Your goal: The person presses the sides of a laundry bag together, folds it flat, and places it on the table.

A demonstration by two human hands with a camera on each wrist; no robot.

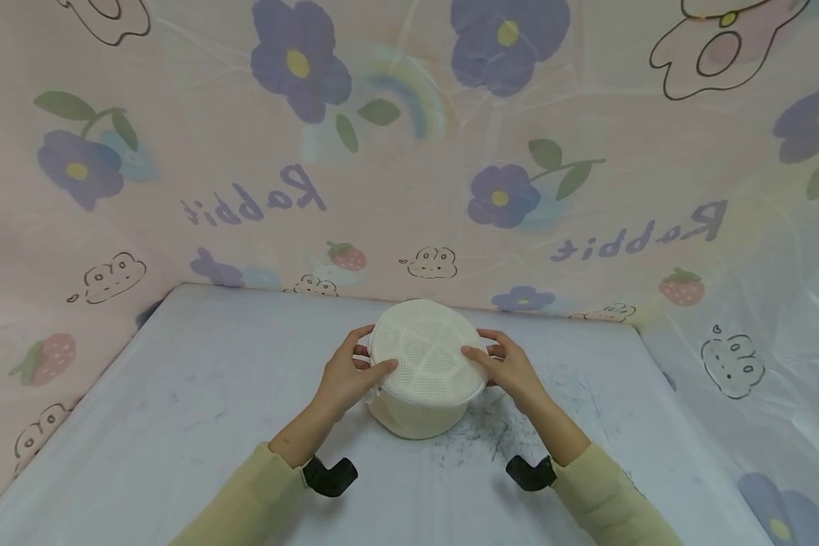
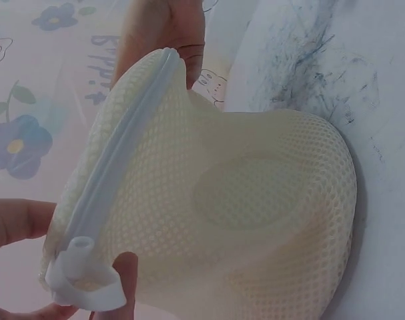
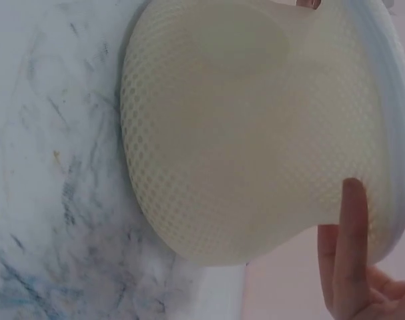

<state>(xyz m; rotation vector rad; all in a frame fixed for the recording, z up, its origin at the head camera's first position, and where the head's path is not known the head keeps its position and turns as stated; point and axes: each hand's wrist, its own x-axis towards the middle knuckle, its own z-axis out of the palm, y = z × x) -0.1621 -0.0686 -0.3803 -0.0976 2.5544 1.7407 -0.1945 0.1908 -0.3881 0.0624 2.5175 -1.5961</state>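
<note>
A cream mesh laundry bag, round and drum-shaped, stands on the white tabletop in the head view, its flat top tilted toward me. My left hand holds its left rim, thumb on top and fingers round the side. On the opposite rim, my right hand grips in the same way. In the left wrist view a pale zipper runs round the rim, with a white zipper end piece beside the left fingers. The mesh side wall sags inward in the right wrist view.
Dark smudges mark the white tabletop right of the bag. A patterned curtain with flowers and rabbits hangs behind and at both sides. Black wrist mounts stick out from the cream sleeves.
</note>
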